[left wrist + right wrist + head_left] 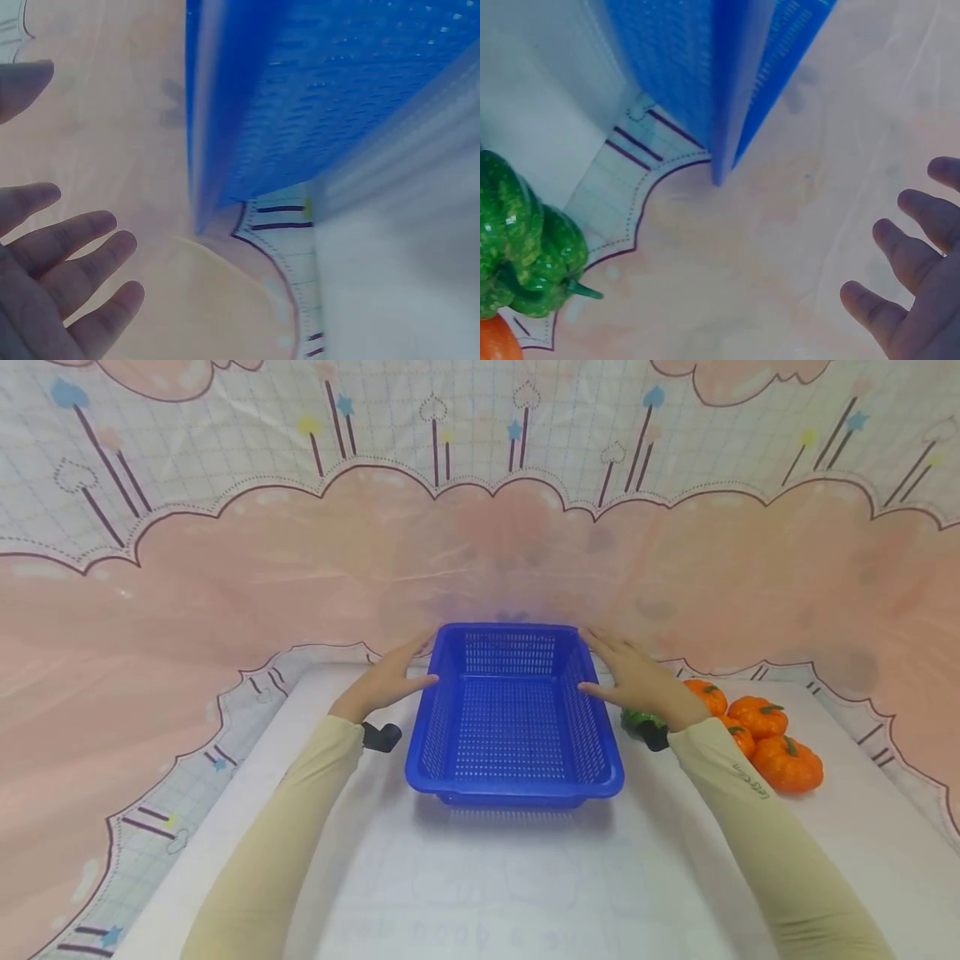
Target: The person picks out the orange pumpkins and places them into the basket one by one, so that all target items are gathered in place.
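A blue plastic basket (510, 727) with perforated walls is at the middle of the white table, and nothing lies inside it. My left hand (386, 681) is beside its left rim, thumb spread from the straight fingers. On the opposite side, my right hand (645, 681) is held the same way near the right rim. Both wrist views show a gap between the fingers and the basket wall (247, 112); the left hand (67, 277) and right hand (915, 262) hold nothing. Whether a thumb touches the rim cannot be told from the head view.
Several small orange pumpkins (787, 764) sit on the table to the right, partly behind my right forearm. Green pumpkin-like vegetables (547, 262) lie beside them, mostly hidden by my right wrist in the head view. A patterned pink cloth (225, 585) hangs behind and around the table (465, 885).
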Action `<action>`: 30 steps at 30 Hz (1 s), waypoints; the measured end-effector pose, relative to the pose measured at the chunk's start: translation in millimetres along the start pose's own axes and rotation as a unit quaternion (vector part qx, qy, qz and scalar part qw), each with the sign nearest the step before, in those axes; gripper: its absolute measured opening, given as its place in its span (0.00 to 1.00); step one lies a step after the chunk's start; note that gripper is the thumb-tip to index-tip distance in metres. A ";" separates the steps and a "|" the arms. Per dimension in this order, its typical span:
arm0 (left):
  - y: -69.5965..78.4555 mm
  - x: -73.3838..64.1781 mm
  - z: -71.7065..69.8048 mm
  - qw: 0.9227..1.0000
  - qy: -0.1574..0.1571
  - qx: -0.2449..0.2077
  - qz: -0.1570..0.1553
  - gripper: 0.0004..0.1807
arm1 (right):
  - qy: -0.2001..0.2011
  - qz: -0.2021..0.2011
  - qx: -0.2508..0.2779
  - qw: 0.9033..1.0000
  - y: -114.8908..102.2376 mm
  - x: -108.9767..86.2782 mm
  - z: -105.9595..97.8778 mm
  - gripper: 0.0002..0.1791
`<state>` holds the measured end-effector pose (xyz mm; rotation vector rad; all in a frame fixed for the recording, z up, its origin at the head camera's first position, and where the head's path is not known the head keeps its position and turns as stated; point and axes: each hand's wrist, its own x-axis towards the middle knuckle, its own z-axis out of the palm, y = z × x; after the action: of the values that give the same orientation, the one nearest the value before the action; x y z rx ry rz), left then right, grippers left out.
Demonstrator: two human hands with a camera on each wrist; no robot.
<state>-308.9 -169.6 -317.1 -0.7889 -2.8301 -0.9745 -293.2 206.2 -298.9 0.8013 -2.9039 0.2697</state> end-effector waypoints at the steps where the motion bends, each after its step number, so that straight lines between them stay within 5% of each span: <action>1: -3.4 0.1 0.7 1.000 0.002 -0.008 -0.003 0.43 | 0.005 0.003 0.006 1.000 1.9 -1.0 0.8 0.46; 7: -15.6 0.5 2.8 0.997 0.003 -0.080 -0.023 0.40 | 0.025 0.010 0.033 0.999 9.5 -7.1 4.6 0.45; 17: -31.8 -1.4 9.3 0.974 -0.026 -0.210 -0.085 0.35 | 0.045 0.022 0.119 0.992 22.3 -22.1 16.6 0.42; 23: -39.2 -3.4 11.0 0.961 -0.043 -0.256 -0.091 0.33 | 0.052 0.038 0.165 0.984 34.8 -36.4 22.9 0.41; 30: -46.2 -6.0 15.7 0.948 -0.070 -0.278 -0.139 0.33 | 0.061 0.048 0.191 0.978 43.3 -58.6 25.7 0.40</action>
<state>-324.1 -194.2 -356.9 -0.5000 -2.8555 -1.8825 -267.3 266.6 -339.4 0.6599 -2.8133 0.8750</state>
